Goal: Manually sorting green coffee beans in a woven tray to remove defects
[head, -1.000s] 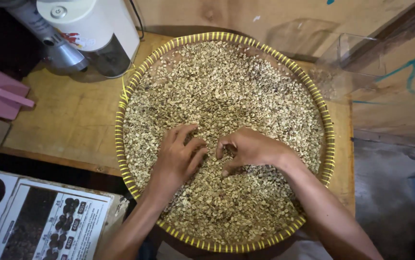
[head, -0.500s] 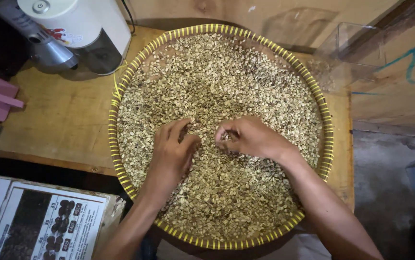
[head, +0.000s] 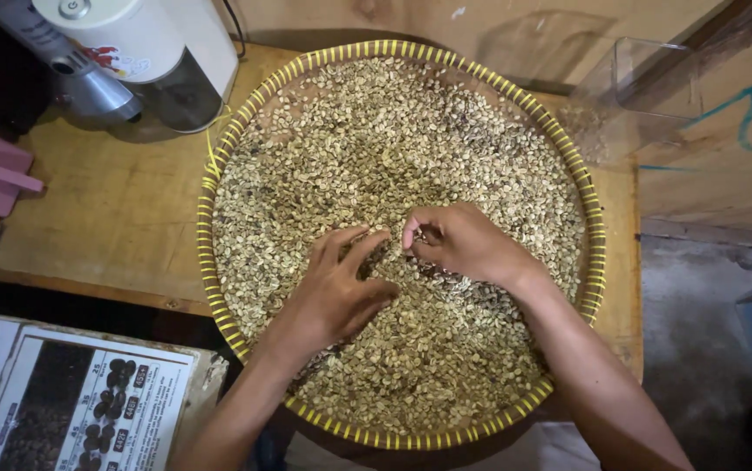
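Your left hand (head: 336, 292) flat, fingers spread on beans (head: 376, 131). Your right hand (head: 463, 242) pinching few beans. Pick slow, keep beans inside tray (head: 210, 253).

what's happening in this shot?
A person works both bare hands in a round woven tray with a yellow rim, filled with pale green beans. The left hand lies spread, palm down, on the beans. The right hand is curled, fingertips pinched together just above them. The tray sits on a wooden table, a white appliance at its far left.
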